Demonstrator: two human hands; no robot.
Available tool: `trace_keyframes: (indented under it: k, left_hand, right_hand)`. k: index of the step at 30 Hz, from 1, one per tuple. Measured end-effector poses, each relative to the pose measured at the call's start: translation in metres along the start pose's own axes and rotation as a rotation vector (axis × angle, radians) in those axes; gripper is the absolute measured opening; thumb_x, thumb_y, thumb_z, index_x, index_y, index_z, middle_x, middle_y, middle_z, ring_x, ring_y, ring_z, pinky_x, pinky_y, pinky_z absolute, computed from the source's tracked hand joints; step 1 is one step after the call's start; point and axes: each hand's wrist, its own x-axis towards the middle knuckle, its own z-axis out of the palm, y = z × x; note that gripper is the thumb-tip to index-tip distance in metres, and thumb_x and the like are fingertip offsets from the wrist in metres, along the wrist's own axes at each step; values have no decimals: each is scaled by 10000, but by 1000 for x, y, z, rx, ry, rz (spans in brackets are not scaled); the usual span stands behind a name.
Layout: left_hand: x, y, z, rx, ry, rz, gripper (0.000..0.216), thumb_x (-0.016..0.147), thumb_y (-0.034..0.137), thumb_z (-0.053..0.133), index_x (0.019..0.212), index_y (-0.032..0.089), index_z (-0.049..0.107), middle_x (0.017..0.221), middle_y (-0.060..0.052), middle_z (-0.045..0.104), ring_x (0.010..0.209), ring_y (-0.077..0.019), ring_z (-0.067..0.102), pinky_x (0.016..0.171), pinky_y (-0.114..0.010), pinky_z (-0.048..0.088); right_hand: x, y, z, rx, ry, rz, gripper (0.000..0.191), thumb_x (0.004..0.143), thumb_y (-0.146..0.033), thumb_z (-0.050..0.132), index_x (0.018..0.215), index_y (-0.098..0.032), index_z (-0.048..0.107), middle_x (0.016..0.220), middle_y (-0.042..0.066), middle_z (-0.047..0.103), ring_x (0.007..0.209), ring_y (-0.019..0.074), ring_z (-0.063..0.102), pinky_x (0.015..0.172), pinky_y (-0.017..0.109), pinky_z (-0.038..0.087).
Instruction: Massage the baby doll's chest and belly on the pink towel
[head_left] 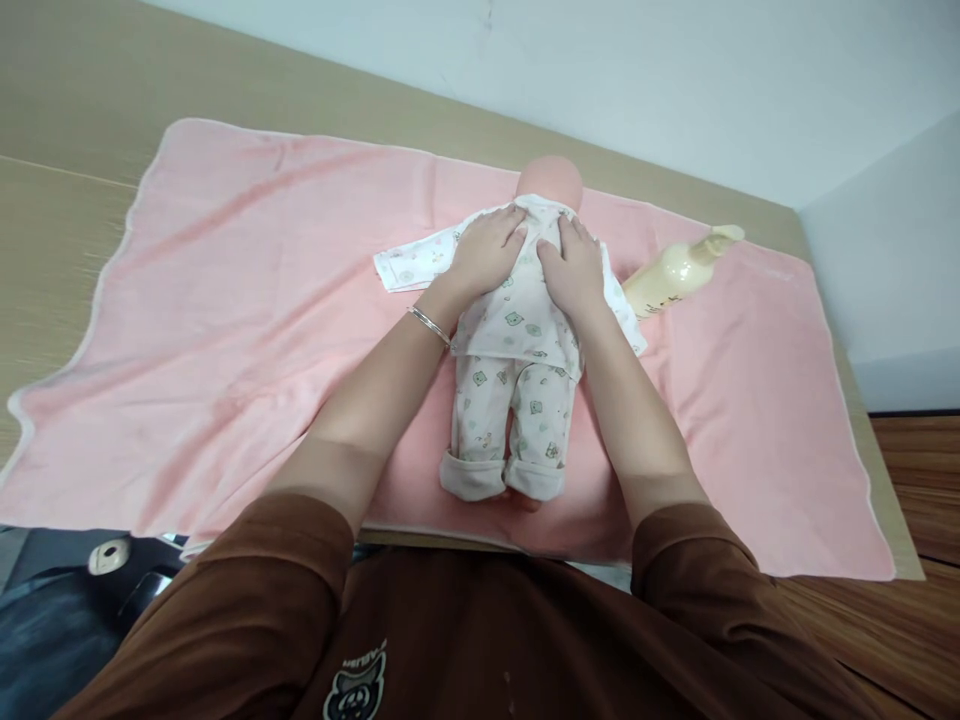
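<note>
A baby doll [525,330] lies on its back in the middle of a pink towel [225,330] that covers most of a wooden table [60,230], its bare head [551,182] pointing away from the person and its feet toward the table's near edge. It wears a white printed top [517,320] and matching trousers [510,410] with the cuffs rolled up.

Both hands rest on the doll's upper chest, just under the neck. The left hand [487,250], with a thin bracelet [429,325] on its wrist, lies flat with fingers spread over the top's left front; the right hand [574,270] lies palm down beside it, fingers toward the collar. The 2 hands sit close together, almost touching, pressed on the cloth rather than gripping anything. One sleeve [409,262] of the top spreads out flat to the left.

A cream lotion bottle [675,275] lies on its side on the towel, just right of the doll's shoulder.

The step in hand looks like closing or smoothing the top at the collar. The next move likely calls for fine fingertip work at the neckline, holding the 2 front edges together while keeping the doll still.
</note>
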Motion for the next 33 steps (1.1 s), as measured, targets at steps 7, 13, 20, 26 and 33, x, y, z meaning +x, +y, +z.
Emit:
trace_keyframes:
  k: [7, 13, 20, 26, 33]
  left_hand:
    - [-12, 28, 0, 89, 83, -110, 494, 1128, 352, 400, 1461, 214, 738, 1558, -113, 741, 1489, -294, 673, 1336, -441, 460]
    - [-15, 35, -2, 112, 98, -178, 453, 1134, 364, 408, 1364, 213, 768, 1465, -139, 779, 1441, -324, 687, 1304, -472, 474]
    - [-16, 39, 0, 102, 114, -219, 451, 1140, 405, 399, 1320, 217, 767, 1407, -153, 792, 1437, -346, 678, 1305, -503, 466]
    - [-20, 53, -2, 142, 115, -273, 430, 1145, 399, 413, 1304, 204, 762, 1416, -159, 785, 1449, -356, 668, 1321, -507, 442]
    - [-18, 45, -3, 118, 90, -254, 456, 1135, 400, 400, 1405, 244, 733, 1475, -129, 766, 1483, -331, 642, 1347, -502, 419]
  right_hand:
    - [15, 29, 15, 83, 42, -65, 744, 1075, -585, 451, 1708, -195, 470, 1838, 140, 402, 1745, 348, 339, 1417, 655, 329]
    - [22, 40, 20, 142, 53, -148, 778, 1061, -708, 461, 1697, -261, 498, 1827, 111, 428, 1730, 372, 368, 1410, 694, 333]
    - [26, 51, 20, 238, 35, -194, 892, 983, -867, 505, 1663, -291, 542, 1815, 93, 456, 1743, 395, 335, 1447, 699, 252]
    - [34, 63, 26, 291, 15, -215, 949, 935, -914, 542, 1658, -299, 552, 1820, 81, 451, 1755, 368, 320, 1478, 635, 225]
    - [27, 51, 19, 261, 16, -187, 894, 986, -869, 504, 1665, -288, 537, 1824, 90, 443, 1744, 375, 341, 1467, 659, 227]
